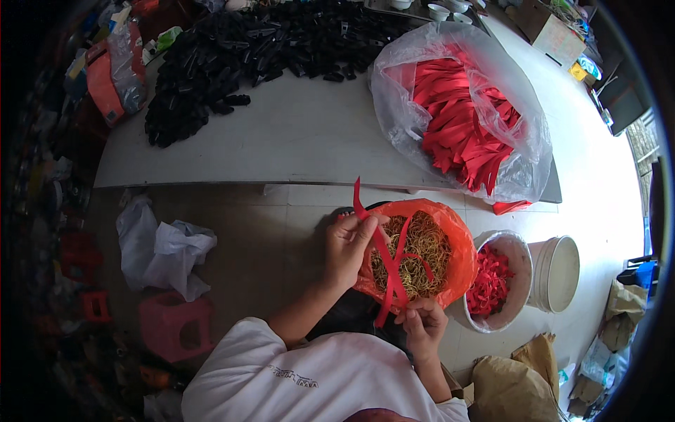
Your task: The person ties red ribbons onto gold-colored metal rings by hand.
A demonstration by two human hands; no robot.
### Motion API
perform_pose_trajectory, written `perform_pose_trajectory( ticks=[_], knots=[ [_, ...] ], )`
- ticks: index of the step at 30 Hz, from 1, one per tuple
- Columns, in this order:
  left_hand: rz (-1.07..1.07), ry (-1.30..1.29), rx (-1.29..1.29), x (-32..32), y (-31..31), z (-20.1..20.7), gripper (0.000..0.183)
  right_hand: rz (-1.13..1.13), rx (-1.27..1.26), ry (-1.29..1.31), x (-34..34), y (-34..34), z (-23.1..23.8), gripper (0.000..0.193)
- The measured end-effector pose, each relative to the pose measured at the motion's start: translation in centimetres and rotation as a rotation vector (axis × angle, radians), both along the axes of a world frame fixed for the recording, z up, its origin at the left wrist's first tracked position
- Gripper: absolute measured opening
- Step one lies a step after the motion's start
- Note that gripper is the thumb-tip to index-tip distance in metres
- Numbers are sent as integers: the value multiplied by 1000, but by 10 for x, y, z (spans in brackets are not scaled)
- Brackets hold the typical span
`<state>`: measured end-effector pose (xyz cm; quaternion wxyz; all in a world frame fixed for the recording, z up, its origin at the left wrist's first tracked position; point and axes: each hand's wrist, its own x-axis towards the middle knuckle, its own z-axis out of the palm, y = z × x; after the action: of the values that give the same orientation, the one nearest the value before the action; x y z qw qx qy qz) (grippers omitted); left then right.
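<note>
Right hand [424, 327]: over the near rim of the orange bag, thumb and fingers brought close together beside the ribbon's lower end; cannot tell whether they grip it.
Left hand [344, 254]: fingers pinched closed on the ribbon, one end sticking up past them.
Red ribbon [391, 271]: crossed over itself above the orange bag [460, 253].
Golden strands [430, 246]: tangled inside that bag.
White bucket [522, 271]: right of the bag, holding red pieces [489, 281].
Counter [302, 133]: beyond, carrying a clear plastic bag [394, 84] of red strips [457, 119] and heaped black clips [267, 42].
</note>
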<state>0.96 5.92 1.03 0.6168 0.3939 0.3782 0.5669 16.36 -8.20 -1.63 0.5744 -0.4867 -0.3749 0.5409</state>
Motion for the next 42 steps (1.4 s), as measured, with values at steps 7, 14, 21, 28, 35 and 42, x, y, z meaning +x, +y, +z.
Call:
perform_pose_trajectory(
  ticks=[7, 14, 21, 28, 35, 42],
  knots=[
    [-67, -39, -70, 9, 2, -3, 21, 171, 10, 4, -10, 5, 32, 28],
    [-291, -61, -158, 9, -10, -14, 24, -83, 805, -1096, -2, 22, 70, 26],
    [-310, -126, -150, 17, -6, -4, 24, 544, 375, -501, 7, 21, 69, 8],
    [-589, 92, -9, 23, -36, 8, 20, -185, 157, -520, 11, 65, 63, 11],
    [-620, 45, -44, 22, -37, 5, 19, -159, 56, 155, 4, 62, 51, 10],
    [-589, 159, 41, 22, -37, 4, 22, -200, 73, 172, 1, 60, 44, 11]
  ],
)
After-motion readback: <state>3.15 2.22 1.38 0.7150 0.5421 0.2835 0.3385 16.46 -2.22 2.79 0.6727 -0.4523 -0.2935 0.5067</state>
